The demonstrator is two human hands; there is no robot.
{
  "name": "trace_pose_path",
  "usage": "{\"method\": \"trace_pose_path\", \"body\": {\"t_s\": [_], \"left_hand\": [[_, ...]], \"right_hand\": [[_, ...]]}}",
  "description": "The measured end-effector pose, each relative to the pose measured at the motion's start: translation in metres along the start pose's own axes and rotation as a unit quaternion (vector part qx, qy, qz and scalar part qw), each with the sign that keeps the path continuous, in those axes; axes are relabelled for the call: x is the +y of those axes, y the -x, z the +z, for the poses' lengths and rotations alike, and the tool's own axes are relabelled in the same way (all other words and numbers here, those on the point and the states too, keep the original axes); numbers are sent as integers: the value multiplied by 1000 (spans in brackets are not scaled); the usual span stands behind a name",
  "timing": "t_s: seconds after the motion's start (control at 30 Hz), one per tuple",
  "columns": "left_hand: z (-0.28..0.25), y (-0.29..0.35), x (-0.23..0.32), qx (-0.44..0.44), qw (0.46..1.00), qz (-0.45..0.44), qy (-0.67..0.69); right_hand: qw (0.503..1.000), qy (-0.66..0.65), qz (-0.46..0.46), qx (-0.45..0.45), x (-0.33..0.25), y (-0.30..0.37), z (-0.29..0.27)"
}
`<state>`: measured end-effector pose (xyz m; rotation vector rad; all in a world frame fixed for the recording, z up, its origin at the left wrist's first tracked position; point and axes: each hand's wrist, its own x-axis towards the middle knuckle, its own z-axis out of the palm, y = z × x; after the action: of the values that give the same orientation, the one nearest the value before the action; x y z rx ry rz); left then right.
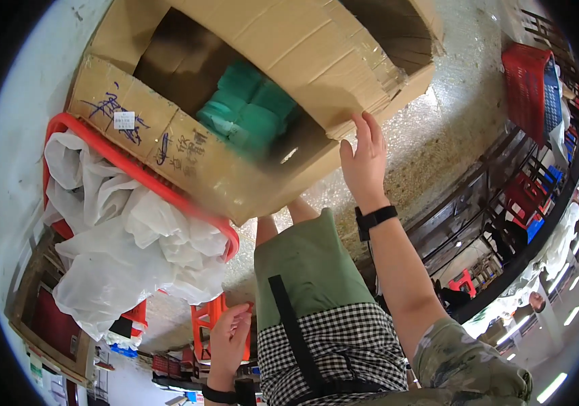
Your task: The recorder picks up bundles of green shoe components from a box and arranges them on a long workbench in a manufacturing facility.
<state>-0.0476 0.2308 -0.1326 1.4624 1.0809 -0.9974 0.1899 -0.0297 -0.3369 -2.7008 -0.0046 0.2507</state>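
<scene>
A large open cardboard box [147,128], with handwriting and a small white label on its side, stands in front of me. Inside it lie several teal-green bundles [252,108] that look wrapped in thin plastic. My right hand [365,162] is at the near right corner of the box's raised flap [303,54]. Its fingers are stretched out and its thumb stands apart; whether the fingertips touch the cardboard is hard to tell. Low beside my apron [309,264], my left hand [230,335] hangs with loosely bent fingers, nothing visible in it.
Left of the box, a red plastic basket [235,237] overflows with translucent white bags [120,250]. Another cardboard box [397,34] adjoins at the back. Red and blue crates [526,91] stand far right, near dark metal racking [458,189]. A red stool [203,328] is behind my left hand.
</scene>
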Motion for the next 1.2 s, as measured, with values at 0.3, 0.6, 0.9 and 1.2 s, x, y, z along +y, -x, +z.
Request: {"method": "trace_pose_path", "body": {"t_s": [0.3,0.6,0.9,1.2], "left_hand": [[2,-27,-12,13,1000,25,-1],[-24,-68,6,138,962,198,-130],[-8,-104,-20,165,926,249,-232],[-9,-117,-60,166,935,223,-222]], "right_hand": [[943,-203,-9,-264,-62,70,97],[885,-279,32,-371,-132,110,56],[786,-371,-81,-487,-144,166,70],[877,-269,10,-399,-98,89,129]]}}
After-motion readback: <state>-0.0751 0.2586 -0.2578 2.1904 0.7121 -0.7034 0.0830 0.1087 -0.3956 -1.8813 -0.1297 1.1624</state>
